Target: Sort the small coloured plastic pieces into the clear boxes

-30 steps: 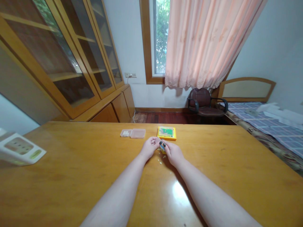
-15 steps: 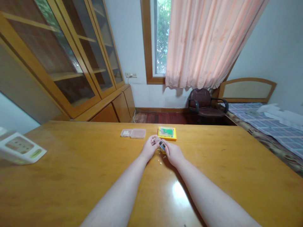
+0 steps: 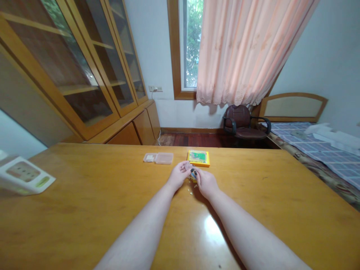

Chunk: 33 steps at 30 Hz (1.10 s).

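My left hand [image 3: 177, 176] and my right hand [image 3: 207, 183] meet over the middle of the table, fingers closed together. Pinched between their fingertips is a small blue object [image 3: 194, 174], with two dark spots beside it; its kind is too small to make out. The left fingers curl and partly hide what lies under them. Right below the fingertips, tiny pale and yellow pieces [image 3: 191, 193] are strewn on the tabletop. Just beyond the hands lies a yellow-edged box [image 3: 198, 164] with a green picture on top.
An open clear plastic case [image 3: 164, 158] lies left of the yellow box, something white in its smaller half. A white container [image 3: 26, 176] stands at the table's left. Past the wooden table [image 3: 112, 210] are a cabinet [image 3: 123, 112], an armchair [image 3: 239, 118] and a bed [image 3: 323, 144].
The fingertips have shifted slightly, and the two dark spots sit a little closer together and further right. Both hands keep their place over the small pieces.
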{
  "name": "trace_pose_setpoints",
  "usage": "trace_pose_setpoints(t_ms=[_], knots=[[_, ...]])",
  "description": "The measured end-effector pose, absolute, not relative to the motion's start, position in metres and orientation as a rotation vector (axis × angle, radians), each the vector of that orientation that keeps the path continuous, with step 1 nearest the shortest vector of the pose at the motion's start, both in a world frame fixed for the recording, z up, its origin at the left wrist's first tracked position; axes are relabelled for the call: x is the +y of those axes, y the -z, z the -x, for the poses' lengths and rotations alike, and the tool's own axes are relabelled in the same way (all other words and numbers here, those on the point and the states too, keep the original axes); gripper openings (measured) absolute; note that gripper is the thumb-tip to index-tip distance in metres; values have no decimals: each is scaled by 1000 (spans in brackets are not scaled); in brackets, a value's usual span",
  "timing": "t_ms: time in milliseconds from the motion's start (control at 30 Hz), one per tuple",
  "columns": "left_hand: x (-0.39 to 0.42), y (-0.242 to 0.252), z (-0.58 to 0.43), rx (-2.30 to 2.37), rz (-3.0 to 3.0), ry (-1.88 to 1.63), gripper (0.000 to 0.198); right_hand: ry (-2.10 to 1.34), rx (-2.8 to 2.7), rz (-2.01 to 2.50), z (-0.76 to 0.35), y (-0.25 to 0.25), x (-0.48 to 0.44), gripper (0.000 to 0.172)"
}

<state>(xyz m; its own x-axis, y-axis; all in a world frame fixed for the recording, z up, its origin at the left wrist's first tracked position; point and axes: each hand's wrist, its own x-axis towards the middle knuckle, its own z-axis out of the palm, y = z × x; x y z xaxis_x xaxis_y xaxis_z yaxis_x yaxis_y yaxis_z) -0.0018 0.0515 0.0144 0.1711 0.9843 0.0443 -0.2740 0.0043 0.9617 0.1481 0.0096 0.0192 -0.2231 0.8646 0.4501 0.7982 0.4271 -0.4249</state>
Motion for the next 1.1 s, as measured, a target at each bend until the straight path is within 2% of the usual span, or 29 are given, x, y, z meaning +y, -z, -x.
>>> trace_pose_setpoints(t_ms=[167, 400, 633, 933, 1100], knots=[[50, -13, 1, 845, -1149, -1196, 52, -246, -1888, 1500, -148, -20, 12, 37], [55, -3, 0, 803, -1043, -1188, 73, -363, -1789, 1399, -153, -16, 20, 35], [57, -1, 5, 908, -1079, -1198, 57, -462, -1661, 1348, -155, -11, 26, 34], [50, -22, 9, 948, -1319, -1414, 62, -496, -1661, 1327, -153, -13, 28, 30], [43, -28, 14, 1027, -1672, -1375, 61, -519, -1632, 1383, -152, -10, 31, 29]])
